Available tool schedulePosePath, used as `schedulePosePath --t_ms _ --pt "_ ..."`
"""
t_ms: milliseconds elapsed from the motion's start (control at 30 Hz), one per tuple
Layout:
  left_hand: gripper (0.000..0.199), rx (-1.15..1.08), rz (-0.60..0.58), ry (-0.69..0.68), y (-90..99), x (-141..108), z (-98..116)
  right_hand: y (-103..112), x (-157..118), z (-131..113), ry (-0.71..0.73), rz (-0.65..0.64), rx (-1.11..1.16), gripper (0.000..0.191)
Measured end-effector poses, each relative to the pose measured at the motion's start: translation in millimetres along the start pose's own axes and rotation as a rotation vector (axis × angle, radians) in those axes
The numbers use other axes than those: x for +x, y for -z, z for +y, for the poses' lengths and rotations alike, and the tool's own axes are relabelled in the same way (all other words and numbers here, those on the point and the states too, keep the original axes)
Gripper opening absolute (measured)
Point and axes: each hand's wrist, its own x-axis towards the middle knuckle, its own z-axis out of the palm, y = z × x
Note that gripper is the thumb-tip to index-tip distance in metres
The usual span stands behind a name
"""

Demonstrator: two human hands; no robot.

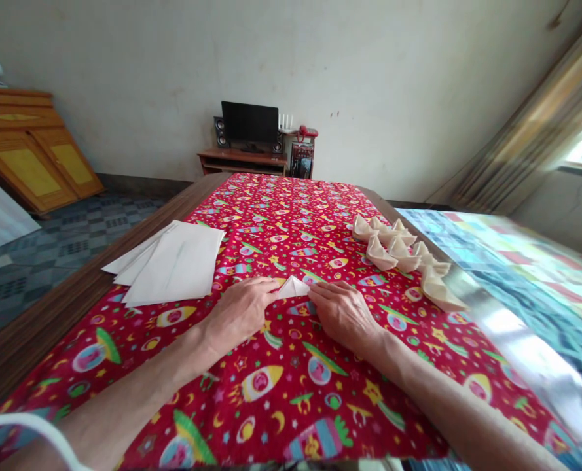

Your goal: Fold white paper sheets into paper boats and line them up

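A small folded piece of white paper (293, 286) lies on the red patterned tablecloth (281, 386). My left hand (239, 311) pinches its left edge with the fingertips. My right hand (342, 311) rests on the paper's right side, fingers pressing it down on the cloth. Most of the paper is hidden under the two hands.
A stack of white paper sheets (173, 265) lies to the left. Several folded paper boats (401, 255) sit in a row at the right, by a shiny patterned surface (516, 275). Beyond the table stand a desk with a monitor (250, 124) and a wooden cabinet (30, 150).
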Motion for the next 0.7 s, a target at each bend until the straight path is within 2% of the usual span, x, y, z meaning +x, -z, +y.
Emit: schedulePosePath --t_ms 133,300,533,700 --pt "0.040 -0.103 0.141 0.029 -8.7 8 3 -1 9 3 0.077 0.059 -0.026 0.019" --pt "0.035 -0.134 0.141 0.060 -13.9 13 7 -4 23 4 0.206 0.069 -0.043 0.019" --pt "0.031 -0.185 0.164 0.077 -17.3 16 1 -12 27 11 0.142 0.075 0.114 0.015" --pt "0.023 -0.265 0.219 0.135 -22.8 19 2 -10 28 3 0.096 0.059 -0.012 0.016"
